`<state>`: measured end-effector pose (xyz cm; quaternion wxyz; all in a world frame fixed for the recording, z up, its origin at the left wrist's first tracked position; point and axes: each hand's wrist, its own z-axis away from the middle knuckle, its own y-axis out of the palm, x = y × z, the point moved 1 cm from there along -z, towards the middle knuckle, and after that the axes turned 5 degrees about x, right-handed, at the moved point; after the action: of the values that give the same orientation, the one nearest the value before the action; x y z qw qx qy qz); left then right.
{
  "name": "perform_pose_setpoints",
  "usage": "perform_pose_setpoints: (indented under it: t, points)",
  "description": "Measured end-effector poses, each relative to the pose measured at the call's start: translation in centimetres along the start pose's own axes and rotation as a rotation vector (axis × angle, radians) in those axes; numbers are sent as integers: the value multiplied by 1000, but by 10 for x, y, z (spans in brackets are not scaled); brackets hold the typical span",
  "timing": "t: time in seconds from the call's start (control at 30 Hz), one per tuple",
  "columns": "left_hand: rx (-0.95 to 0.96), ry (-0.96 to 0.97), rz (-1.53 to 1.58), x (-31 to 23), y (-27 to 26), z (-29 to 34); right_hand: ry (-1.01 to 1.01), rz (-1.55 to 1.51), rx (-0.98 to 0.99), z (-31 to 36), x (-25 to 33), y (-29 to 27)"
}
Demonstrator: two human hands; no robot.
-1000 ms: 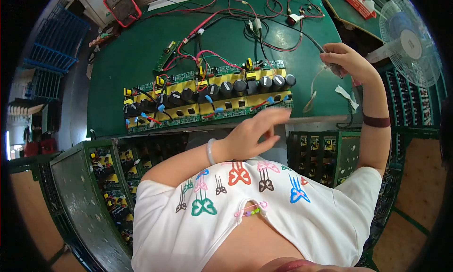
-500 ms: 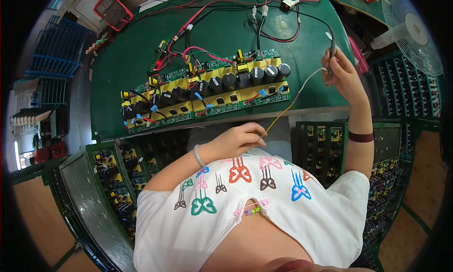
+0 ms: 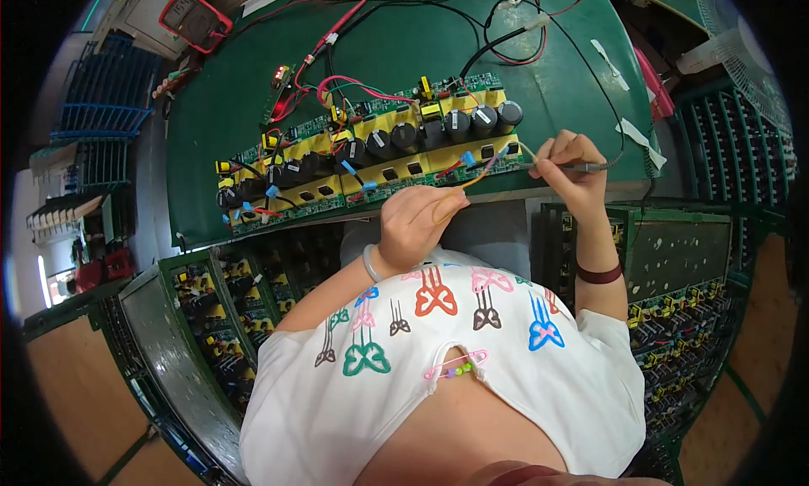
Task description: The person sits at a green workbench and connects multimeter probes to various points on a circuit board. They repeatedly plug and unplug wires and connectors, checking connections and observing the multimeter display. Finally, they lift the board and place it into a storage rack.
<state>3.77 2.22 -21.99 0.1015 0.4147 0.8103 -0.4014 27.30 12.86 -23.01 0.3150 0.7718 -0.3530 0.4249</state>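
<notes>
Left hand [image 3: 415,223] curled, fingertips pinching a thin yellow wire [image 3: 472,182], apparently to steady it beside my board [image 3: 440,159] on the tabletop [image 3: 227,107]. Right hand [image 3: 576,184] closed around a corded tool [image 3: 595,168], held sideways, probably for fine control.

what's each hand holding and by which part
Left hand: wire, by its yellow part. Right hand: grey tool, by its body; whether it grips the wire too is unclear.
</notes>
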Motion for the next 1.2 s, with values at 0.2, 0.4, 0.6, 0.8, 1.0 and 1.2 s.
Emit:
perform_pose_setpoints:
  t: [0.2, 0.4, 0.6, 0.8, 1.0, 1.2]
  points:
    - [19, 4, -46, 6, 5, -3, -11, 248, 108, 1, -8, 6]
    - [35, -8, -62, 4, 7, -4, 15, 151, 24, 2, -10, 7]
    - [57, 9, -50, 2, 4, -8, 39, 252, -22, 5, -8, 16]
    - [76, 12, -30, 1, 2, -8, 126, 277, -30, 6, -7, 20]
    - [52, 9, -25, 1, 0, -8, 106, 269, -119, 12, -12, 20]
    - [6, -9, -2, 5, 7, -4, 5, 355, -89, 13, -14, 21]
